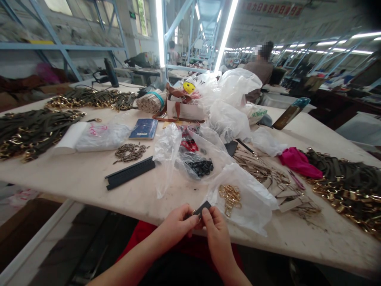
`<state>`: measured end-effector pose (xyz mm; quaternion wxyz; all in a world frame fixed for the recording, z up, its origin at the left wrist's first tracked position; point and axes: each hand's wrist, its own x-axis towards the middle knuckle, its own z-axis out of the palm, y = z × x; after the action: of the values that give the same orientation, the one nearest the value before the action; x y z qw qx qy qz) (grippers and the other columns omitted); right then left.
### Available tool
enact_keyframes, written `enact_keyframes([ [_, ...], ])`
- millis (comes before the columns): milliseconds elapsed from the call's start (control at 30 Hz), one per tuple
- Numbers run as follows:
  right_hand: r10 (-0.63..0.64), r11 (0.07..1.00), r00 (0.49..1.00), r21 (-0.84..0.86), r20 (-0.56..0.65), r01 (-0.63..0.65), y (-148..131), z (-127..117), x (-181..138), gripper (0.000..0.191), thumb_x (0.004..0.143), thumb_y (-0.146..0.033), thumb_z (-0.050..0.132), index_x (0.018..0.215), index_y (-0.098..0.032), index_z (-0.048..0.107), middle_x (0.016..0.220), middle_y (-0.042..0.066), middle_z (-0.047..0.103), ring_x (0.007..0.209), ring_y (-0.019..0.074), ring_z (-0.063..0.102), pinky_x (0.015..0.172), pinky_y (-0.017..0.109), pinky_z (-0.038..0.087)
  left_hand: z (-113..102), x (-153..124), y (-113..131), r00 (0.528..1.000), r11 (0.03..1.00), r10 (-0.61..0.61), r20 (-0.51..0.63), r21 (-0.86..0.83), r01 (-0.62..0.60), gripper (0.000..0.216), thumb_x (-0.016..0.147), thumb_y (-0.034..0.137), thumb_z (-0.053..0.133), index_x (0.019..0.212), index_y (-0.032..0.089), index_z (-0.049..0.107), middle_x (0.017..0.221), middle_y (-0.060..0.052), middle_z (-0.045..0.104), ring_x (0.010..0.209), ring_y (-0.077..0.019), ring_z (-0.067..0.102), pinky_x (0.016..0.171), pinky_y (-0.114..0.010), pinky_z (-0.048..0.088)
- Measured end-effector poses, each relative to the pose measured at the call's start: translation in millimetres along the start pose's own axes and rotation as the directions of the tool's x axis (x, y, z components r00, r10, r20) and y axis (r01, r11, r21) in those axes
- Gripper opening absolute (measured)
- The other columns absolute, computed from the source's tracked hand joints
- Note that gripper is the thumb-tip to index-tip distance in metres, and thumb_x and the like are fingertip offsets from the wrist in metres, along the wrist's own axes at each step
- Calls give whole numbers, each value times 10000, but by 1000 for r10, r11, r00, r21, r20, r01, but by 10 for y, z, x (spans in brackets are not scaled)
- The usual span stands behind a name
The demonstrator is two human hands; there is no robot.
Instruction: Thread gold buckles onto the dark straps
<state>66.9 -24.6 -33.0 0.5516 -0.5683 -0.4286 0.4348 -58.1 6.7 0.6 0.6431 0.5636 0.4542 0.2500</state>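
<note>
A small dark flat strap piece (204,207) is pinched between the thumbs and fingertips of the left hand (177,224) and right hand (218,234), just off the near edge of the pale worn tabletop (83,178). Held only by its end over open space, it could slip and drop to the floor. The clear plastic bag of gold metal buckles (230,196) overhangs that edge and could be nudged off. Heaps of dark straps with gold buckles (348,178) crowd the surface, and strip-lit blue steel racking (59,45) fills the workshop.
</note>
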Motion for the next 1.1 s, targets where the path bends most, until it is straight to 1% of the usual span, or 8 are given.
enact_keyframes([
  [100, -109, 983, 994, -153, -26, 103, 8, -24, 5, 285, 817, -443, 453, 670, -201, 480, 606, -26, 505, 574, 130, 464, 557, 254, 380, 9, -17, 28, 998, 997, -69, 3, -44, 69, 260, 680, 409, 534, 681, 164, 449, 597, 32, 525, 481, -83, 443, 493, -217, 337],
  [167, -132, 973, 991, -197, -36, 122, 5, -32, 20, 284, 828, -439, 434, 670, -205, 469, 594, -28, 502, 563, 132, 464, 552, 256, 377, 13, -21, 36, 996, 995, -88, -1, -48, 88, 266, 680, 415, 534, 688, 163, 451, 568, 40, 508, 483, -85, 445, 502, -219, 331],
  [367, -123, 973, 992, -201, -22, 116, -49, -50, 76, 285, 823, -446, 435, 676, -205, 467, 589, -28, 515, 569, 136, 487, 572, 263, 389, 49, 6, 26, 998, 999, -50, -49, -11, 49, 291, 682, 453, 507, 694, 169, 449, 496, 59, 463, 459, -89, 422, 496, -225, 318],
  [567, -101, 978, 994, -188, -30, 94, -39, -82, 87, 271, 815, -447, 458, 696, -203, 467, 584, -35, 518, 566, 136, 501, 576, 267, 396, 87, 3, 28, 997, 997, -59, -53, -49, 56, 335, 673, 503, 504, 676, 173, 446, 468, 60, 459, 448, -88, 407, 487, -219, 305],
  [767, -78, 986, 997, -149, 15, 79, -52, -79, 67, 263, 837, -419, 437, 688, -204, 469, 575, -38, 504, 540, 132, 487, 547, 261, 404, 75, 3, -26, 995, 991, -90, -43, -99, 85, 274, 686, 442, 529, 681, 174, 470, 445, 62, 459, 436, -85, 389, 475, -210, 280],
  [933, -331, 901, 944, -294, 15, 320, -88, -118, -5, 152, 802, -341, 505, 771, -207, 569, 751, 26, 613, 722, 181, 550, 678, 306, 424, 76, -10, -32, 997, 995, -51, -60, -86, 46, 265, 701, 420, 538, 660, 173, 452, 472, 57, 467, 443, -83, 398, 464, -202, 294],
  [1000, -275, 911, 961, -310, 33, 272, -94, -148, 11, 141, 766, -341, 547, 746, -203, 574, 714, 23, 608, 681, 181, 542, 651, 305, 420, 72, -33, -16, 996, 999, -18, -88, -29, 15, 264, 702, 417, 535, 655, 175, 440, 477, 59, 465, 444, -85, 413, 459, -201, 303],
  [1100, -50, 976, 992, -206, 115, 73, -81, -170, 77, 185, 723, -371, 588, 717, -189, 555, 650, 4, 591, 604, 166, 520, 581, 282, 412, 37, -64, -8, 997, 998, -10, -73, 57, 14, 247, 688, 399, 549, 664, 178, 440, 472, 63, 470, 435, -89, 420, 438, -196, 295],
])
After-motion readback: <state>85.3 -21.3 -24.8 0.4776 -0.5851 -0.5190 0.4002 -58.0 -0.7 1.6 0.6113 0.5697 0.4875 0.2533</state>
